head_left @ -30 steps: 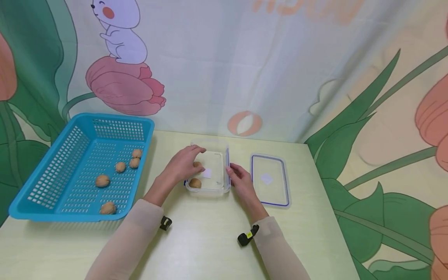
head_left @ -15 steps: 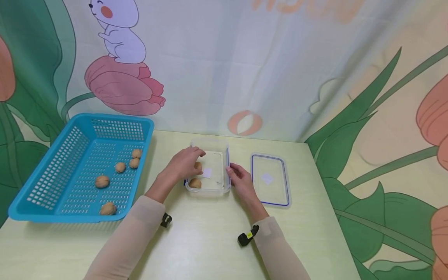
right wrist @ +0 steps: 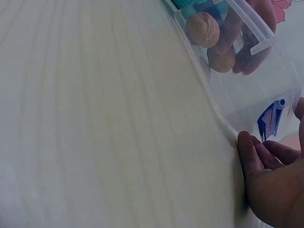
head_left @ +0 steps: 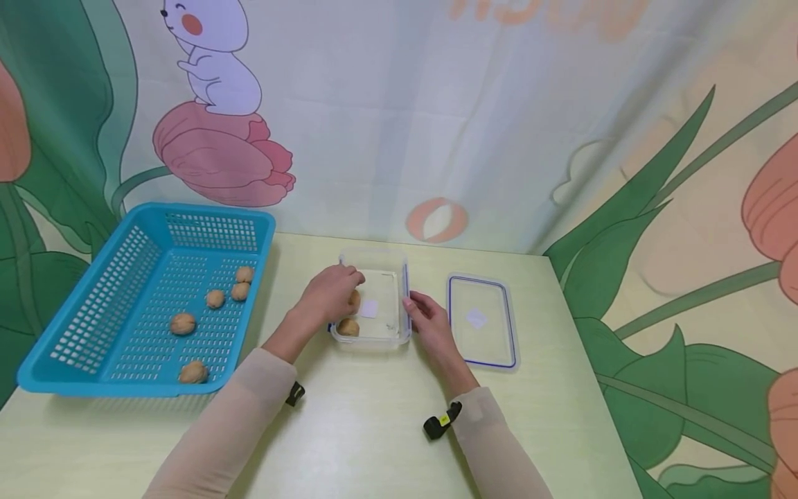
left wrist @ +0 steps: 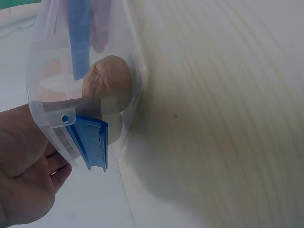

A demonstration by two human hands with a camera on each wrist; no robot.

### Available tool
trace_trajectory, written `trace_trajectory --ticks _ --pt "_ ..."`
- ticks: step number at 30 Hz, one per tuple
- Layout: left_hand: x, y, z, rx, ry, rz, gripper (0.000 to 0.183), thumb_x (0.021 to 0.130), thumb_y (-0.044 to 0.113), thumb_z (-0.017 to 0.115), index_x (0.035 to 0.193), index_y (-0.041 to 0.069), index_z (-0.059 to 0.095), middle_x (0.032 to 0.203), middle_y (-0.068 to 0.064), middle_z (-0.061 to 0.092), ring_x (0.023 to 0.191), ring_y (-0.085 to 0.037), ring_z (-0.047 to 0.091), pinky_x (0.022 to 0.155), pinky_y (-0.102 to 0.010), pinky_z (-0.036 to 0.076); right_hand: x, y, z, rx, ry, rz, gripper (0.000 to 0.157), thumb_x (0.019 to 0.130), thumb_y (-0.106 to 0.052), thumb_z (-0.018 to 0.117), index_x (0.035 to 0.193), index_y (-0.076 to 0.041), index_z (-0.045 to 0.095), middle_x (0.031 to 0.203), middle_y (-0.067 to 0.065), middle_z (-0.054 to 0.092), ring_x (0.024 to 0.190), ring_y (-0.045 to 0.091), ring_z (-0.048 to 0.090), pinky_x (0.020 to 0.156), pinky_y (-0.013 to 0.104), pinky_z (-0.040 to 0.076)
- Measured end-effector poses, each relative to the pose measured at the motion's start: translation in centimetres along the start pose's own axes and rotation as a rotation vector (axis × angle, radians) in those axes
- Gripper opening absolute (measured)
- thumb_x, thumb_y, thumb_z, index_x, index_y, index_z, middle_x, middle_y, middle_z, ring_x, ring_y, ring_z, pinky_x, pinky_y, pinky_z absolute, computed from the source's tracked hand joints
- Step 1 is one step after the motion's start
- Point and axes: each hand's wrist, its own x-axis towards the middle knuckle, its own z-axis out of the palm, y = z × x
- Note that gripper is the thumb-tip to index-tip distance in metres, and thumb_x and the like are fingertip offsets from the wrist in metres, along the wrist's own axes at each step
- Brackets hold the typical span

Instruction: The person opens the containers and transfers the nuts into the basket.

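Observation:
In the head view a clear plastic food container (head_left: 389, 342) with blue-sealed side flaps stands at mid-table. My left hand (head_left: 329, 294) reaches over its left wall, thumb and fingers round a walnut (head_left: 354, 302) inside. The right wrist view shows that walnut (right wrist: 222, 61) low in the container between thumb and fingers. A second walnut (head_left: 348, 327) lies at the near left corner, also plain through the wall as a walnut (left wrist: 109, 84) in the left wrist view. My right hand (head_left: 431, 326) holds the container's right side, thumb on the flap, fingertips against the outer wall.
A blue perforated basket (head_left: 264, 239) with several walnuts (head_left: 183, 324) stands at the left. The container's clear lid (head_left: 479, 343) with a blue seal lies flat to the right. A printed curtain (head_left: 374, 138) hangs behind the table's back edge.
My left hand has shifted slightly, its fingers drawing in, and more of the walnut beside it shows. My right hand and the container stay in place.

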Motion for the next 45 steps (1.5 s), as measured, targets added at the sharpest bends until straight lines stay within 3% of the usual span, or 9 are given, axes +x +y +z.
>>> trace_trajectory --ticks 8,22,31,37,45 --pt "0.1 0.4 0.4 0.119 0.027 0.034 0.034 0.091 0.008 0.079 0.124 0.002 0.072 0.120 -0.012 0.072 0.113 -0.033 0.065 0.109 -0.043 0.048 -0.2 0.1 0.0 -0.004 0.001 -0.004 0.052 0.105 -0.035 0.069 0.147 -0.006 0.060 0.141 0.014 0.066 0.126 0.025 0.062 0.096 0.032 0.056" --pt "-0.1 0.7 0.2 0.155 0.037 0.020 0.027 0.093 0.002 0.074 0.120 0.004 0.074 0.116 -0.011 0.073 0.110 -0.032 0.064 0.110 -0.045 0.047 -0.2 0.1 0.1 -0.002 -0.001 -0.014 0.052 0.105 -0.035 0.069 0.147 -0.006 0.060 0.142 0.015 0.065 0.127 0.026 0.062 0.096 0.031 0.057" --pt "0.0 0.3 0.7 0.060 0.079 0.017 0.028 0.097 0.003 0.068 0.125 0.003 0.072 0.121 -0.012 0.071 0.113 -0.032 0.064 0.112 -0.043 0.046 -0.2 0.0 0.1 -0.002 0.001 -0.012 0.051 0.105 -0.035 0.069 0.147 -0.007 0.060 0.142 0.012 0.066 0.127 0.024 0.062 0.097 0.032 0.056" --pt "-0.1 0.5 0.7 -0.029 0.107 -0.002 0.035 0.096 0.017 0.077 0.129 0.004 0.071 0.125 -0.011 0.070 0.113 -0.032 0.064 0.103 -0.045 0.052 -0.2 0.3 0.2 -0.002 0.002 -0.011 0.051 0.105 -0.035 0.069 0.147 -0.007 0.060 0.140 0.014 0.066 0.125 0.025 0.062 0.095 0.030 0.056" --pt "-1.5 1.9 -2.3 -0.252 0.128 -0.067 0.047 0.093 0.023 0.085 0.133 0.006 0.069 0.124 -0.007 0.068 0.107 -0.024 0.066 0.093 -0.042 0.058 -0.1 0.2 0.2 -0.008 0.006 -0.019 0.051 0.105 -0.035 0.069 0.146 -0.007 0.061 0.139 0.013 0.067 0.124 0.023 0.063 0.095 0.030 0.056"
